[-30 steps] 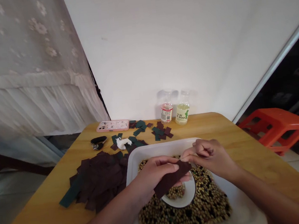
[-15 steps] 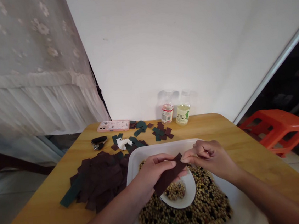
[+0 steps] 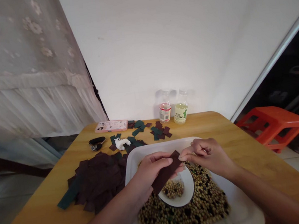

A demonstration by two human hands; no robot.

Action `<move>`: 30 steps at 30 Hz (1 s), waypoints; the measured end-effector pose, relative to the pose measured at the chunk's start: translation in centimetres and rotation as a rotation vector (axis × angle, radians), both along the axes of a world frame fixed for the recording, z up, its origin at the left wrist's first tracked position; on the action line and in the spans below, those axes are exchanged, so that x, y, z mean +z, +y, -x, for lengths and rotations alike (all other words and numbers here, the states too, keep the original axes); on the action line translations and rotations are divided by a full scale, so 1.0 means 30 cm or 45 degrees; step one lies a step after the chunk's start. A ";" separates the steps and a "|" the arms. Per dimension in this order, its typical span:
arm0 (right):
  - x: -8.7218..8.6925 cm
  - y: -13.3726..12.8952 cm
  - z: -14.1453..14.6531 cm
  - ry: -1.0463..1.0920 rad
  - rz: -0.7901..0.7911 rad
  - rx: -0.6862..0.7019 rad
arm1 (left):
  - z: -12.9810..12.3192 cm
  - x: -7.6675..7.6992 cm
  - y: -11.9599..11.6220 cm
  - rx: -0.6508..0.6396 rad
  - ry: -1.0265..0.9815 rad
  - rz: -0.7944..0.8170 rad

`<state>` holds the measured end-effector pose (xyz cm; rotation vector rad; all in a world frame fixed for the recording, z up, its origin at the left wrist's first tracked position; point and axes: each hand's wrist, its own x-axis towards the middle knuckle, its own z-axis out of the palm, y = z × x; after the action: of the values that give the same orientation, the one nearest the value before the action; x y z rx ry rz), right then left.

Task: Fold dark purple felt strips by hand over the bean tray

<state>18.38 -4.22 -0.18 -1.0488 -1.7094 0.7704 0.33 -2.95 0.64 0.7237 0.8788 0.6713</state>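
My left hand [image 3: 155,166] pinches a dark brown strip [image 3: 166,174] between thumb and fingers, over a white bowl [image 3: 191,189]. My right hand [image 3: 203,154] is closed, its thumb and index finger pressed together at the strip's upper right edge; whatever sits between those fingertips is too small to name. Small tan beads [image 3: 172,188] lie in the bowl. The bowl rests on many tan and black beads [image 3: 207,200] inside a white tray [image 3: 249,206].
Left of the tray is a heap of brown strips [image 3: 100,177] with a green strip [image 3: 68,194]. Farther back lie a phone [image 3: 112,126], black keyholder [image 3: 97,142], white tissue [image 3: 122,143] and small pieces. Two bottles [image 3: 165,112] stand by the wall. An orange stool [image 3: 276,123] is at right.
The whole view has shifted slightly, so the table items appear a little farther left. Both hands keep nearly the same pose around the brown strip.
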 end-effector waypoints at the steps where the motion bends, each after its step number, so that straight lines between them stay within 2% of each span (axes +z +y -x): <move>1: -0.001 0.001 -0.001 0.003 -0.004 -0.004 | 0.000 0.002 -0.001 0.009 -0.003 0.001; 8: -0.003 -0.011 0.004 -0.110 -0.072 0.003 | -0.001 -0.007 -0.002 0.031 -0.040 -0.016; 13: -0.010 -0.015 0.010 -0.138 -0.147 -0.078 | 0.000 -0.010 -0.002 0.021 -0.040 -0.032; 17: -0.015 -0.018 0.012 -0.283 -0.250 -0.070 | 0.001 -0.014 -0.002 -0.004 -0.029 -0.069; 20: -0.016 -0.019 0.011 -0.270 -0.258 -0.115 | 0.001 -0.015 -0.005 -0.012 -0.055 -0.088; 24: -0.015 -0.016 0.010 -0.282 -0.287 -0.073 | 0.000 -0.011 -0.007 -0.009 -0.083 -0.089; 30: -0.013 -0.018 0.011 -0.275 -0.332 -0.101 | 0.000 -0.012 -0.005 -0.024 -0.088 -0.061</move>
<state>18.05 -4.76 -0.56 -1.0387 -1.8791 0.3811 0.34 -3.09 0.27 0.7466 0.7941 0.6984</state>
